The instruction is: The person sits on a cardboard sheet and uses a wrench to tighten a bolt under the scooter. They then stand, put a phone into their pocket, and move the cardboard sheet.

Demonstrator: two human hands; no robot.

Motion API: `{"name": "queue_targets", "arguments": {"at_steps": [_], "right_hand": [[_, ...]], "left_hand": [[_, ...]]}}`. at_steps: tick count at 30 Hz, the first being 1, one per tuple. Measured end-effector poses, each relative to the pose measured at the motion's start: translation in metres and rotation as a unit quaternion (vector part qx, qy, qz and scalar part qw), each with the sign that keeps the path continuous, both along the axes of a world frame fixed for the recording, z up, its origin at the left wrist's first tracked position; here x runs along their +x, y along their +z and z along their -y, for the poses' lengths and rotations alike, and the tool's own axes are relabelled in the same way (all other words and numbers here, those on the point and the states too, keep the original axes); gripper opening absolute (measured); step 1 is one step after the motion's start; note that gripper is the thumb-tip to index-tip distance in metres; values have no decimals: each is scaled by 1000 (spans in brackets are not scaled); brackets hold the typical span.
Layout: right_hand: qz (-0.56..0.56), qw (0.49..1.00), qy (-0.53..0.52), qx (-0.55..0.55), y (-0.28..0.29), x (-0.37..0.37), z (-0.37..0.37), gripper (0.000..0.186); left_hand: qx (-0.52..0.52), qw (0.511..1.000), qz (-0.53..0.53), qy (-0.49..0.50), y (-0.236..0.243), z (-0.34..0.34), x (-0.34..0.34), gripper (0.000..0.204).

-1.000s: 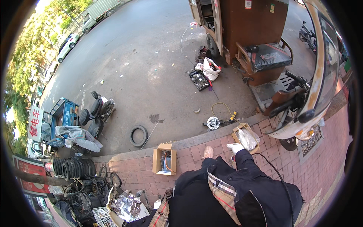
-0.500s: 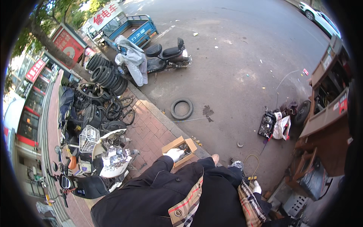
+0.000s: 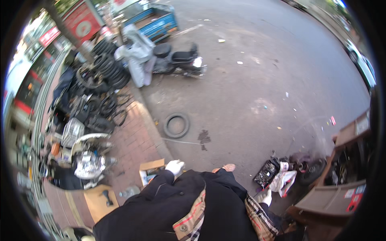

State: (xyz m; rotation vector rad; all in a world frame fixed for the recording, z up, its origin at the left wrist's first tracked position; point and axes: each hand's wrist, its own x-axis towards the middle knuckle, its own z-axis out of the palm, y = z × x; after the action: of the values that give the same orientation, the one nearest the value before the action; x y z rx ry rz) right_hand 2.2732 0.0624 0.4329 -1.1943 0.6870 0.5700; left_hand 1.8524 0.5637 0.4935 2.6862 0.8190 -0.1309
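My left hand (image 3: 175, 167), in a white glove, is beside the right edge of a small cardboard box (image 3: 152, 164). Motion smears its fingers, so whether it grips anything cannot be made out. The box has its flap up and holds things too blurred to name; my dark sleeve covers part of it. My right hand (image 3: 264, 197), also white-gloved, hangs low at the right with its fingers apart. Close above it lie a white plastic bag (image 3: 282, 181) and a black tray of small parts (image 3: 266, 173) on the ground.
A loose tyre (image 3: 176, 125) lies on the asphalt ahead. Left are a heap of tyres (image 3: 110, 70), scooter parts and a power drill (image 3: 107, 197) on cardboard. A covered scooter (image 3: 138, 56) and blue cargo truck (image 3: 155, 20) stand beyond. A brown cabinet (image 3: 329, 199) stands right.
My left hand has come out of the cardboard box to its right side. The view has shifted, with the box and tyre now further left. My right hand now appears nearer the white bag.
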Motion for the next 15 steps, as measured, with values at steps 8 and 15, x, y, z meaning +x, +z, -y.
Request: {"name": "queue_targets", "arguments": {"at_steps": [8,15], "right_hand": [[6,986,-166,-1,118,272,-131,102],[90,956,-252,-118,143,384,-111,95]], "left_hand": [[-72,914,-327,-227,-60,-190,292,27],[20,894,-239,-377,-89,-266,547,27]]}}
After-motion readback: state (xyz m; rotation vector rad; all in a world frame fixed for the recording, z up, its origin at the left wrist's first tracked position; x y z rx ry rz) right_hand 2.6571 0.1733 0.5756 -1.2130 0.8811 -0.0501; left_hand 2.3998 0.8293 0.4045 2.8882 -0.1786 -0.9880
